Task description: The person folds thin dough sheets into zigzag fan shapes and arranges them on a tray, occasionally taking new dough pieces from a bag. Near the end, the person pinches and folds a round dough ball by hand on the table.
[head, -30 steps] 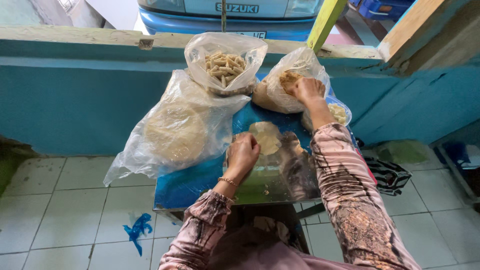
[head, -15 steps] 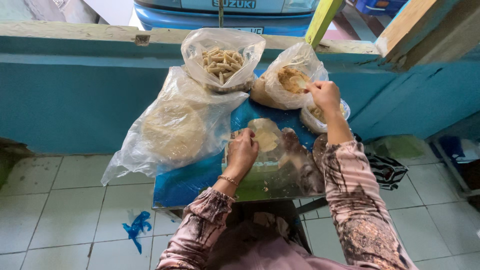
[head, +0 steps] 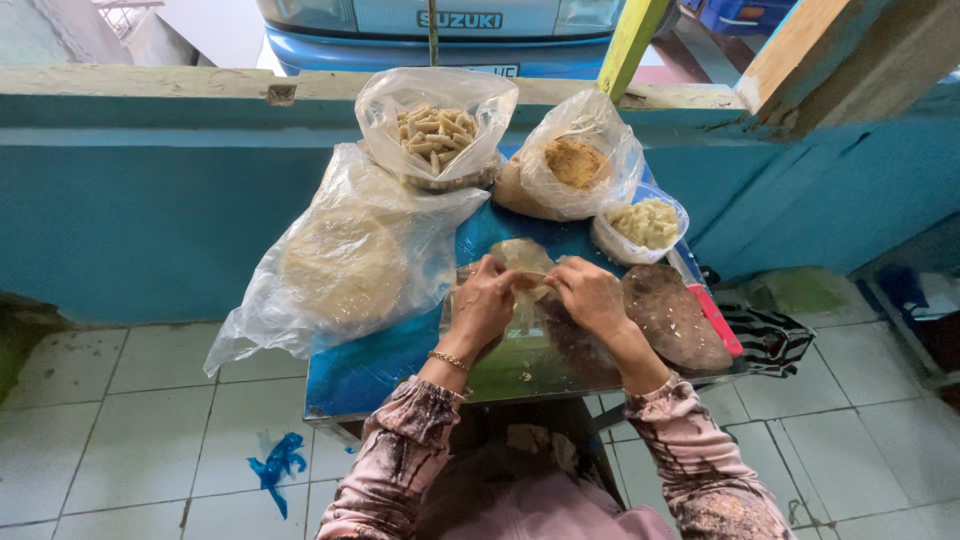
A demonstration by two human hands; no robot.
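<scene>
Since half a second ago the right hand (head: 590,295) has come back from the bag of crumbly brown filling (head: 575,165) and now meets the left hand (head: 485,300) over the thin pale wrapper sheet (head: 522,258). Both hands pinch that sheet between thumb and fingertips, close together and nearly touching, with the sheet's far edge showing just beyond the knuckles; whether filling lies on it is hidden by the fingers. Under the grip lies a clear glass board (head: 520,360) on the small blue table (head: 360,375). Just to the right of the right hand sits a dark brown oval slab (head: 675,318), and touching its outer edge is a red-handled tool (head: 715,318). Beyond the right hand, well apart from it, a small clear bag of pale yellow pieces (head: 648,225) stands next to the brown filling bag. Straight beyond the grip, at the far edge of the table, an open clear bag holds finished tan rolls (head: 432,130) stacked loosely. To the left of the left hand, a large crinkled plastic bag covers a round stack of wrappers (head: 345,262), its loose plastic spilling over the table's left side. Behind all of this runs a low teal wall (head: 130,200) with a blue vehicle (head: 440,35) beyond it. Near the body, patterned pink sleeves (head: 400,455) cover both forearms, and a thin bracelet (head: 450,360) circles the left wrist. On the white tiled floor (head: 120,440), left of the table, lies a scrap of blue plastic (head: 275,465).
</scene>
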